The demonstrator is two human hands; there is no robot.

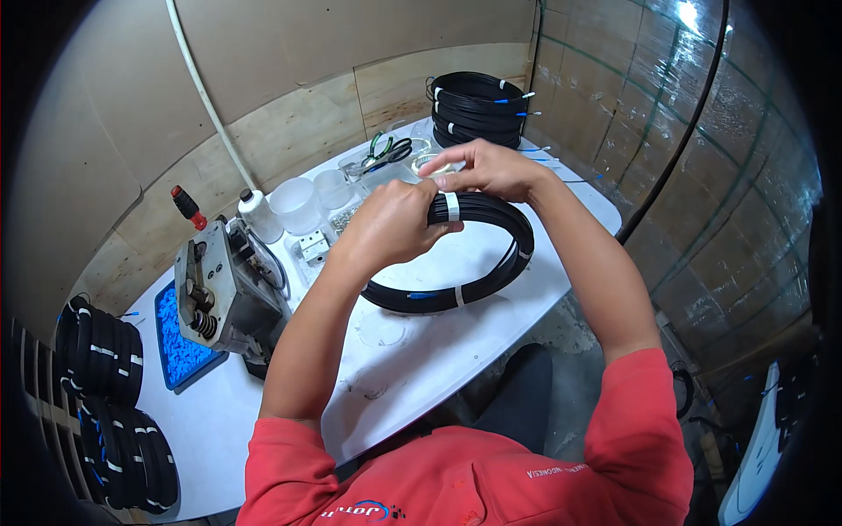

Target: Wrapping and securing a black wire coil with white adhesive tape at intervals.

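Note:
A coil of black cable, bound with white bands and showing a blue connector on its near side, is held tilted over the white table. My left hand is closed around the coil's upper left part, beside a white band. Bent over the top of the coil, my right hand has its thumb and fingertips close together by the left thumb. Anything between those right fingertips is too small to make out.
A bench press stands left, next to a blue tray of small blue parts. Stacked coils are at the back right, more coils at the far left. Scissors, plastic tubs and a white bottle line the back.

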